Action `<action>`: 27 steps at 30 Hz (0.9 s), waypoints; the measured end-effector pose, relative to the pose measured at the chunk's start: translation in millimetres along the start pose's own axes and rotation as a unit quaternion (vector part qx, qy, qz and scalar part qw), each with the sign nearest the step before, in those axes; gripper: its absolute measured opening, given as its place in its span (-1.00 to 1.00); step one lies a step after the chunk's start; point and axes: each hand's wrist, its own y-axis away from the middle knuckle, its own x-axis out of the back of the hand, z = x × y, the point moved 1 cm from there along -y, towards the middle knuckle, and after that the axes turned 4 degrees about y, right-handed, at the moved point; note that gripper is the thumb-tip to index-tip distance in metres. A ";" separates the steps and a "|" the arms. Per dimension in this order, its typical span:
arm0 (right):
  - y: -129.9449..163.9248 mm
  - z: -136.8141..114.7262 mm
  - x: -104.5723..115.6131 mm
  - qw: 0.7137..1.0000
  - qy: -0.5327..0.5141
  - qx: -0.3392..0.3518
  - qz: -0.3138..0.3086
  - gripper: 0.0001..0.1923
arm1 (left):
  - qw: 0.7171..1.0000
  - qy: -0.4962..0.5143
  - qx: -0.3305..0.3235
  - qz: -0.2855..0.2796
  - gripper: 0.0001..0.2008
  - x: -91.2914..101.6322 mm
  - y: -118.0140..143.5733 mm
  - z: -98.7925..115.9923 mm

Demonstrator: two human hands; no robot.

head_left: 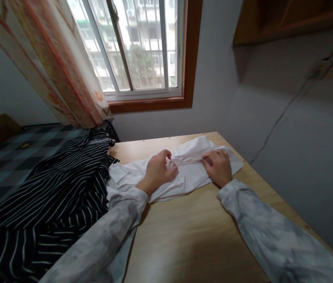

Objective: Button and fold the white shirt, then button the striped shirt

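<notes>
A white garment (188, 179) lies crumpled across the far part of a light wooden table (195, 236). My left hand (159, 171) rests on its middle with the fingers curled, pinching a fold of the cloth. My right hand (219, 167) grips the same fold a little to the right, so a short ridge of white fabric is stretched between the two hands. Both arms wear pale grey mottled sleeves.
A black garment with white stripes (54, 204) is heaped over the table's left edge. Behind it is a checked bed cover (10, 157). A patterned curtain (54, 59) hangs by a wood-framed window (142, 47). A grey wall with a cable (284, 114) stands close on the right.
</notes>
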 end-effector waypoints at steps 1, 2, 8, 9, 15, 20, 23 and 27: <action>0.2 0.5 0.4 1.000 -0.008 -0.001 0.009 -0.96 | 0.998 -0.034 -0.054 -0.012 -0.65 2.0 -4.5 6.5; 0.3 0.8 0.6 1.000 -0.017 -0.001 0.017 -0.96 | 0.992 -0.054 -0.108 -0.037 -0.61 2.1 -9.7 12.6; 0.2 1.1 1.7 0.995 -0.098 0.019 -0.006 -0.96 | 0.980 -0.030 -0.147 -0.132 -0.64 -25.8 -46.5 25.8; 0.0 1.4 2.2 0.994 -0.108 0.023 -0.016 -0.96 | 0.983 -0.018 -0.133 -0.129 -0.62 -31.3 -50.9 25.1; -1.1 4.1 -0.4 0.992 -0.102 0.002 -0.070 -0.90 | 0.969 0.023 -0.209 -0.129 -0.61 -48.4 -60.1 22.7; -1.7 2.4 -5.1 0.993 -0.080 -0.002 -0.091 -0.87 | 0.971 -0.004 -0.191 -0.146 -0.82 -60.4 -54.9 11.1; -2.4 0.0 -5.9 0.994 -0.054 0.007 -0.093 -0.88 | 0.982 -0.004 -0.160 -0.104 -0.82 -68.1 -48.1 4.8; -3.1 -4.5 -8.5 0.995 -0.032 0.023 -0.093 -0.75 | 0.991 0.052 -0.098 -0.076 -0.81 -73.9 -41.0 2.4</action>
